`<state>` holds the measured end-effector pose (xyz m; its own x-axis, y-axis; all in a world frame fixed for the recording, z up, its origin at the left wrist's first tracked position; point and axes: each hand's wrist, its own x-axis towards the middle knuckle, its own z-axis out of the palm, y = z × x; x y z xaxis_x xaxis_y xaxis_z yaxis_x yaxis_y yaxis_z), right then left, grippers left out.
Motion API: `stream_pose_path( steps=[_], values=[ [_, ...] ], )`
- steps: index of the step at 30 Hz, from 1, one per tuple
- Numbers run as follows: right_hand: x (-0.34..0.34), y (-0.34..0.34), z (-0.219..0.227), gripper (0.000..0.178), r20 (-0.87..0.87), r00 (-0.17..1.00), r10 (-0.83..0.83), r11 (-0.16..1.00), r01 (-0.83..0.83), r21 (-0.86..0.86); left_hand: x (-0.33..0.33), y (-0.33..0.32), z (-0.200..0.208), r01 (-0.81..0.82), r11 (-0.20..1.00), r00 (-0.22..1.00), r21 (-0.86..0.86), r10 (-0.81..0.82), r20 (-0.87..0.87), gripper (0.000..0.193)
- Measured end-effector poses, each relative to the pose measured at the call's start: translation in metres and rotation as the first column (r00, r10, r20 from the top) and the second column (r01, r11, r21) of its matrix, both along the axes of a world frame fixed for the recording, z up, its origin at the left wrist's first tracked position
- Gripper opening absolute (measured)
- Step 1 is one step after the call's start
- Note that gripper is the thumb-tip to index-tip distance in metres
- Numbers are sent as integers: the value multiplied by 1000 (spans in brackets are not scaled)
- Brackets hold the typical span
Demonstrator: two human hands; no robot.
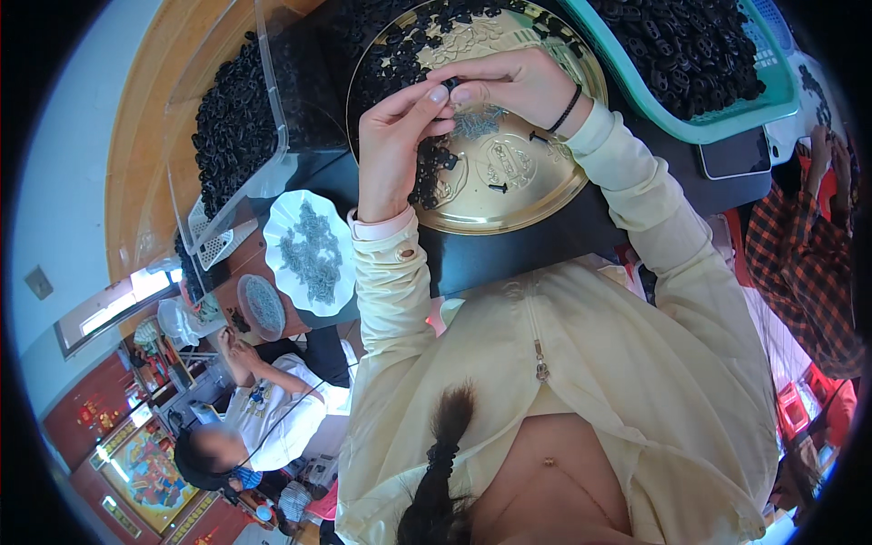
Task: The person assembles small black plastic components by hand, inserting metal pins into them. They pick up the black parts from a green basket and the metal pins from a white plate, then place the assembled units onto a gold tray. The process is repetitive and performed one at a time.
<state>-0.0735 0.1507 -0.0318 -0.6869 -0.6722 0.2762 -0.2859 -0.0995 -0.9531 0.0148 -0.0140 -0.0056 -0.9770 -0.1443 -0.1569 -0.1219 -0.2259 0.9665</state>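
Observation:
Over the far half of a round gold tray, my left hand and my right hand meet fingertip to fingertip. Both are closed in a pinch on a small black part, mostly covered by the fingers, so its exact shape is hidden. Below the hands lies a loose heap of tiny silver metal pins on the tray. Small black plastic pieces crowd the tray's left and far sides. Two dark single pieces, one of them a black T-shaped piece, lie on the bare gold surface.
A clear bin of black pieces stands left, a teal basket of black pieces far right. A white scalloped dish holds silver pins. A phone-like slab lies right. People sit at lower left and right.

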Motion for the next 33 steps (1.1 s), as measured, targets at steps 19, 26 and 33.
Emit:
stream_pose_path(
  steps=[19, 26, 33],
  values=[
    [-6, 13, 41, 58, 613, 736, 287, 728, 248, -639, -7, 7, -2, -62, 376, 992, -925, -80, -99, 24],
    [-10, 13, 30, 33, 304, 930, -208, 963, 249, -104, -4, 11, -6, -72, 266, 988, -961, -110, -105, 12],
    [-43, -18, -26, 24, -584, 770, -258, 824, 491, 283, -7, 3, -16, -201, 429, 978, -881, 33, -207, 13]
  ],
)
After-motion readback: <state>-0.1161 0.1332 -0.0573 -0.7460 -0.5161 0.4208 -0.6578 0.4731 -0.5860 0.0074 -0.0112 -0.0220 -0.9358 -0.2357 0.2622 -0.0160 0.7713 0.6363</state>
